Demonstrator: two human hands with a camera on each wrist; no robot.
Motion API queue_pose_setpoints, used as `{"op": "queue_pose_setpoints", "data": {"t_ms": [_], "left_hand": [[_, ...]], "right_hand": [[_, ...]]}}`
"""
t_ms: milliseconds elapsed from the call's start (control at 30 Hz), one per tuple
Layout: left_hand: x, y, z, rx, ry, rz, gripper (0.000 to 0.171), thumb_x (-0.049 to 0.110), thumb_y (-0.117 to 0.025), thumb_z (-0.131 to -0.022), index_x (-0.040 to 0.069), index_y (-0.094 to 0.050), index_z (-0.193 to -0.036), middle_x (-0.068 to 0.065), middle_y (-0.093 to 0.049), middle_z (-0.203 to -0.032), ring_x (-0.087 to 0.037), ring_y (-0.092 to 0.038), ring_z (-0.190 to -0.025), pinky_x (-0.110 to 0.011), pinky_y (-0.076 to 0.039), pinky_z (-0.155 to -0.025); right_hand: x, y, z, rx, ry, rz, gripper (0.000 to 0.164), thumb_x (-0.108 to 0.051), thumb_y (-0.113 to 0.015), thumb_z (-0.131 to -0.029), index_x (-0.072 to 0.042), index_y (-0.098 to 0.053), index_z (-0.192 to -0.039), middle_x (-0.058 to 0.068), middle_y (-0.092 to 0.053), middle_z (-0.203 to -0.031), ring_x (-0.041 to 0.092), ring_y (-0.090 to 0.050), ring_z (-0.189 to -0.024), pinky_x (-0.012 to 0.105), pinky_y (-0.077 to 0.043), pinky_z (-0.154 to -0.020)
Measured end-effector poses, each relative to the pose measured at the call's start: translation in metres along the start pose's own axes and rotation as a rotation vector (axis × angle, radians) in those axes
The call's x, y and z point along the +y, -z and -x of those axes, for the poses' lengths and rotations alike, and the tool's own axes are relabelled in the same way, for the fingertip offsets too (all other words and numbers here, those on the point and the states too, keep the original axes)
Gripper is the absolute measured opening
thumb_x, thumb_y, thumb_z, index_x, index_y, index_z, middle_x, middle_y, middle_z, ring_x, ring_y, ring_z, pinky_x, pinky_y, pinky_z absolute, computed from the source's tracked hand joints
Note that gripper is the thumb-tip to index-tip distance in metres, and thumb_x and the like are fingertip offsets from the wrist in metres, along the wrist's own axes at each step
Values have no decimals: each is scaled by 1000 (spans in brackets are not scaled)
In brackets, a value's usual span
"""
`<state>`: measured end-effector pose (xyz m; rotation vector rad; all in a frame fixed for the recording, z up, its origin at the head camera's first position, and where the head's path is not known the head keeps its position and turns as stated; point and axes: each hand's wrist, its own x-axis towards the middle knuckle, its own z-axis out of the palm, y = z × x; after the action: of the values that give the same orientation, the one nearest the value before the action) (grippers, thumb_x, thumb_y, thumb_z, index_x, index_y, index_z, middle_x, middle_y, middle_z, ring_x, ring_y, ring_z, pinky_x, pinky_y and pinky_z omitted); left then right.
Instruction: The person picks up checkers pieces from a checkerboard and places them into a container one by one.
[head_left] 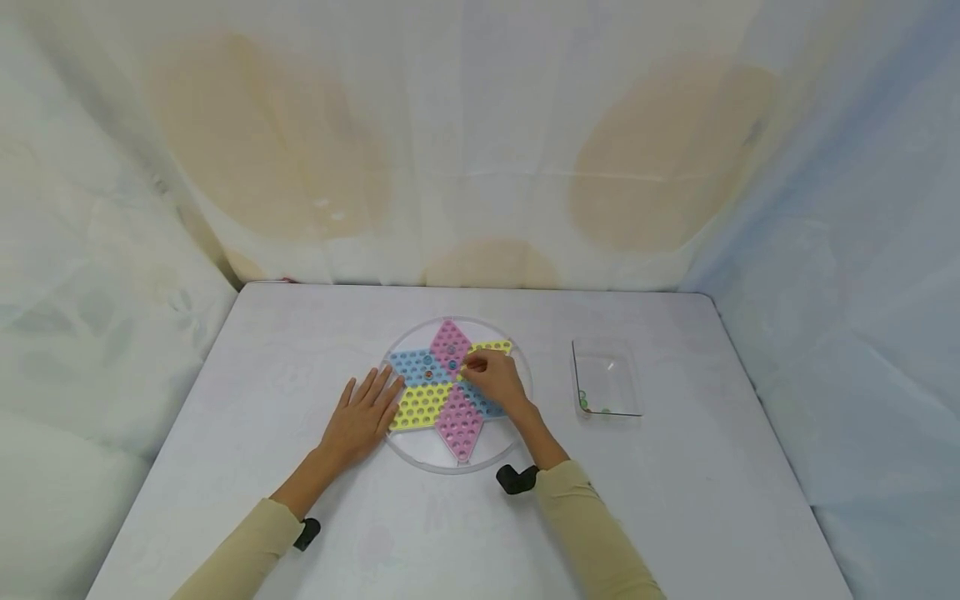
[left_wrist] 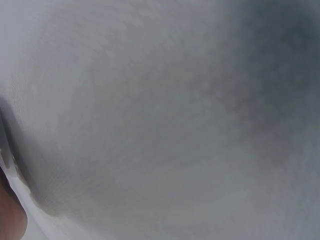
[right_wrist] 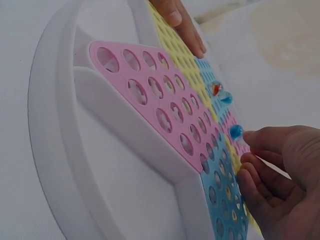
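A round white Chinese checkers board (head_left: 420, 454) lies on the table, its star pink, yellow and blue. My left hand (head_left: 365, 417) rests with fingers spread on the board's left edge. In the right wrist view, the thumb tip of my right hand (right_wrist: 285, 175) is right at a blue marble (right_wrist: 236, 132) on the pink point; the other fingers curl in below it. Whether these fingers hold anything I cannot tell. An orange marble (right_wrist: 216, 88) and another blue marble (right_wrist: 226, 97) sit in the blue section. A further marble (head_left: 452, 350) shows higher on the pink point.
A clear square box (head_left: 622, 375) stands right of the board, with several green and orange marbles (head_left: 582, 400) at its near left corner. Curtains (head_left: 480, 150) hang behind and beside the white table (head_left: 690, 500). The left wrist view is mostly blurred grey.
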<state>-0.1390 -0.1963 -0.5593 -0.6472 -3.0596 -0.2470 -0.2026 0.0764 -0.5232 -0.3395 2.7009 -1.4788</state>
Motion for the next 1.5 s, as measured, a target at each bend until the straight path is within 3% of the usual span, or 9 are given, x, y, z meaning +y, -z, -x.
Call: {"op": "queue_pose_setpoints", "data": {"t_ms": [433, 1100, 1500], "left_hand": [[-1, -2, 0, 16, -5, 1, 59, 37, -42, -106, 12, -30, -158, -11, -18, -165, -31, -12, -151, -54, -7, -119], [3, 1, 1, 13, 0, 1, 58, 37, -42, -106, 12, -30, -158, -11, -19, -165, -31, -11, -151, -54, -6, -119], [1, -1, 0, 18, -6, -3, 57, 37, -42, -107, 14, -32, -158, -11, -21, -164, -31, -13, -151, -56, -8, -118]], "right_hand": [[-8, -9, -4, 6, 10, 63, 16, -9, -75, -89, -1, -74, -103, 8, -71, -91, 21, -67, -84, 34, -56, -76], [-8, -17, -7, 58, -66, 169, 16, -21, -77, -89, -10, -76, -100, 1, -72, -89, 17, -67, -81, 30, -53, -64], [-7, -20, -7, 83, -18, 176, 11, -18, -76, -90, -10, -77, -97, 2, -72, -88, 18, -68, -78, 29, -52, -56]]}}
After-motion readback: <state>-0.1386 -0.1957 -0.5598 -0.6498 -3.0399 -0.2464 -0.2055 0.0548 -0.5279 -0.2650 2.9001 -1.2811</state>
